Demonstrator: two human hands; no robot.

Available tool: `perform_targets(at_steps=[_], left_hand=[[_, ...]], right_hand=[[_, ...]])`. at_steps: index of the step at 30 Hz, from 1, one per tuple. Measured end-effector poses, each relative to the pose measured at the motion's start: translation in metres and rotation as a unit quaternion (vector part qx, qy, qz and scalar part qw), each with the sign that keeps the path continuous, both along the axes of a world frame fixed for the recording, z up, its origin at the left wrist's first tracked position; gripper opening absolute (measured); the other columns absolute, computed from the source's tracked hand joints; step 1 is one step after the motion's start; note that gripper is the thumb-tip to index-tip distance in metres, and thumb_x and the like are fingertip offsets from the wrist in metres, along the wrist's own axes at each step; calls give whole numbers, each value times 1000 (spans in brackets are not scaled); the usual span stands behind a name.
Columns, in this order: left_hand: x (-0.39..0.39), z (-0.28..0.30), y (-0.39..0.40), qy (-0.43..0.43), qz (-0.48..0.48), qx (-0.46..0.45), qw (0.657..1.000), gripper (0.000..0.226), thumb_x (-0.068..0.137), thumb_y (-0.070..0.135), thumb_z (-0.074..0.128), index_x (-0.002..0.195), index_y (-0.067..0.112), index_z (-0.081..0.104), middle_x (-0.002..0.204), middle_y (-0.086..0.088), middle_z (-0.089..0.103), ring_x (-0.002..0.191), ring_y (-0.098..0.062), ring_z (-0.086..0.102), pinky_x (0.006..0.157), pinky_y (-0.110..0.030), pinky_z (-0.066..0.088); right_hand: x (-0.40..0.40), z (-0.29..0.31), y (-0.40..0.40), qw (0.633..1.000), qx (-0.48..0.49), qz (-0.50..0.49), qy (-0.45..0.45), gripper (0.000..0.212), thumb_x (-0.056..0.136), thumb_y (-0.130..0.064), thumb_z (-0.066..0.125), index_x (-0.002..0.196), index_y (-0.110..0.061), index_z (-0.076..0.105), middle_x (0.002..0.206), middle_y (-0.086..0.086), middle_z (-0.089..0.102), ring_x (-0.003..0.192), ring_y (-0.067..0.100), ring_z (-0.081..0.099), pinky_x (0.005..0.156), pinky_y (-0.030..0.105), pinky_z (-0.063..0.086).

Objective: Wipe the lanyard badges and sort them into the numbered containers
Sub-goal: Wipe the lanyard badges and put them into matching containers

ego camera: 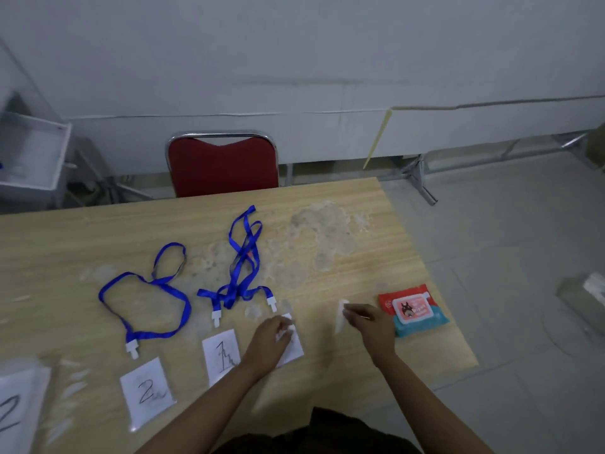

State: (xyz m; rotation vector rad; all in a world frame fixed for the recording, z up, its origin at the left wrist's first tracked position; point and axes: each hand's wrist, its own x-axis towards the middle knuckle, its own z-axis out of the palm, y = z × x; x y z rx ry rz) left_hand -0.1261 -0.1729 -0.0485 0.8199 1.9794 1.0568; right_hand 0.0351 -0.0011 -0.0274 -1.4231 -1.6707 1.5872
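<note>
Left hand (273,335) rests on third badge (291,347) on worktop (98,231), fingers curled at its top. Right hand (371,324) pinches white wipe (341,314). Wipe pack (413,309) just beside.

One head-worn camera looks forward and steeply down, close over the wooden table (360,208)

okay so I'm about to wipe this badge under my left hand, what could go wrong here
The left hand covers the badge's number, so it might be sorted wrongly. The blue lanyards of two badges lie crossed, so lifting one could drag the badge marked 1. The table shows smears that may re-soil a wiped badge.
</note>
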Motion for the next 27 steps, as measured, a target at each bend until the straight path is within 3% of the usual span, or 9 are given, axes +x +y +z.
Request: perform_targets(at_steps=[3, 5, 8, 11, 14, 18, 23, 25, 27], left_hand=[[3, 27, 26, -304, 128, 1, 944, 18, 98, 16, 55, 106, 4, 66, 94, -8, 70, 77, -15, 64, 61, -16, 49], [3, 39, 35, -409, 157, 2, 899, 23, 93, 26, 64, 103, 6, 68, 84, -5, 70, 67, -13, 63, 57, -21, 51], [4, 42, 37, -415, 169, -10, 894, 26, 88, 32, 70, 100, 9, 71, 85, -5, 69, 69, -15, 61, 63, -25, 53], [4, 36, 31, -357, 205, -14, 911, 21, 86, 26, 73, 90, 6, 68, 82, -11, 63, 68, -18, 57, 64, -31, 51], [0, 29, 20, -323, 253, -11, 912, 16, 88, 19, 71, 86, 5, 62, 87, -18, 64, 79, -27, 58, 79, -43, 53], [-3, 29, 2, -363, 237, 17, 901, 10, 96, 15, 58, 89, 8, 56, 87, -11, 65, 74, -19, 61, 64, -27, 53], [7, 29, -15, -366, 163, -27, 916, 19, 92, 12, 64, 82, 11, 48, 76, -8, 52, 64, -14, 47, 60, -25, 42], [13, 30, -19, -394, 148, -34, 907, 16, 89, 10, 67, 85, 11, 52, 77, -6, 55, 67, -13, 51, 65, -25, 45], [17, 29, -23, -434, 138, -40, 890, 19, 88, 9, 68, 102, 6, 57, 98, -12, 64, 85, -17, 61, 81, -29, 51]], right_hand=[[-14, 11, -4, 970, -204, 11, 129, 21, 84, 2, 69, 105, -3, 69, 96, 15, 73, 90, 21, 68, 80, 28, 58], [-22, 15, -8, 952, -262, 60, 145, 28, 85, 0, 69, 112, -4, 65, 98, 13, 73, 91, 19, 69, 81, 29, 58], [-32, 24, -13, 942, -288, 115, 129, 31, 85, -3, 68, 116, -4, 63, 104, 16, 73, 94, 21, 70, 81, 28, 59], [-38, 29, -15, 940, -285, 153, 106, 33, 86, -1, 67, 119, 0, 61, 113, 23, 68, 101, 26, 67, 88, 31, 58], [-41, 33, -12, 937, -283, 190, 79, 33, 90, -2, 63, 122, 1, 60, 117, 22, 66, 105, 26, 64, 92, 32, 55], [-40, 33, -2, 895, -377, 235, 48, 30, 96, 1, 52, 125, -1, 57, 114, 16, 62, 104, 25, 59, 100, 34, 48], [-34, 27, -3, 838, -483, 253, -26, 18, 89, 4, 43, 104, 3, 53, 79, 9, 45, 69, 17, 50, 101, 41, 47], [-32, 24, -4, 828, -506, 239, -39, 13, 87, 2, 44, 99, 0, 50, 79, 12, 45, 71, 20, 51, 102, 43, 48], [-30, 21, -4, 826, -503, 247, -55, 20, 88, -3, 55, 107, 5, 54, 91, 15, 55, 80, 23, 58, 103, 43, 48]])
